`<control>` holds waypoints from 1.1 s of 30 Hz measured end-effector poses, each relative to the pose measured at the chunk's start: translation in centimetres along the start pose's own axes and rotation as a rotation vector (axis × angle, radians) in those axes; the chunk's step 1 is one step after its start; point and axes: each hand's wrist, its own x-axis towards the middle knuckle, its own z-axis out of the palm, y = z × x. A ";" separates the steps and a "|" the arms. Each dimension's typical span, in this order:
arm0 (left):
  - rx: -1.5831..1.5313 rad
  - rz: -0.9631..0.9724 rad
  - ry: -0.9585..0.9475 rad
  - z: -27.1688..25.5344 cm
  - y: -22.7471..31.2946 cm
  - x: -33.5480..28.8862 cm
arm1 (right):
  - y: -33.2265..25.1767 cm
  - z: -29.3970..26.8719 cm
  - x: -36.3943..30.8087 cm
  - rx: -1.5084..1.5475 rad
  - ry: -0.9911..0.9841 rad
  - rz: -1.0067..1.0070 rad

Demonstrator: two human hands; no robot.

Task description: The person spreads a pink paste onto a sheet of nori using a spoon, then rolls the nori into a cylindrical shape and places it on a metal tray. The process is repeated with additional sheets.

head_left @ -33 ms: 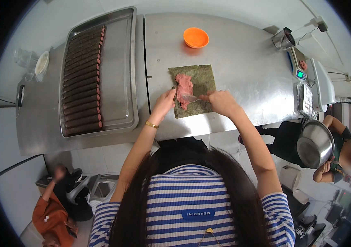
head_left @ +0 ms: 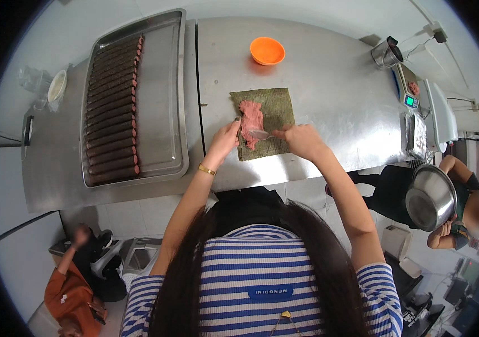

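A sheet of dried seaweed [head_left: 277, 109] lies flat on the steel table, with pink minced meat [head_left: 252, 116] spread over its left part. My right hand [head_left: 302, 140] is closed round the handle of a metal spoon [head_left: 260, 135]. The spoon's bowl rests against the lower part of the meat. At the sheet's left edge, my left hand [head_left: 225, 141] has its fingers closed on the seaweed, close beside the meat. An orange bowl [head_left: 267, 51] stands beyond the sheet.
A metal tray [head_left: 163, 112] on the left holds a column of seaweed-wrapped meat rolls [head_left: 113, 118]. A scale [head_left: 409, 92] and a metal jug [head_left: 387, 53] stand at the right. One person holds a steel basin [head_left: 431, 197]; another person [head_left: 74, 292] sits at lower left.
The spoon's bowl has turned slightly against the meat, with a small shift of my right hand. My left hand stays in place.
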 end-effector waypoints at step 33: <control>0.092 0.018 -0.046 -0.7 0.0 1.3 | -4.0 0.7 -3.1 -0.075 0.129 0.001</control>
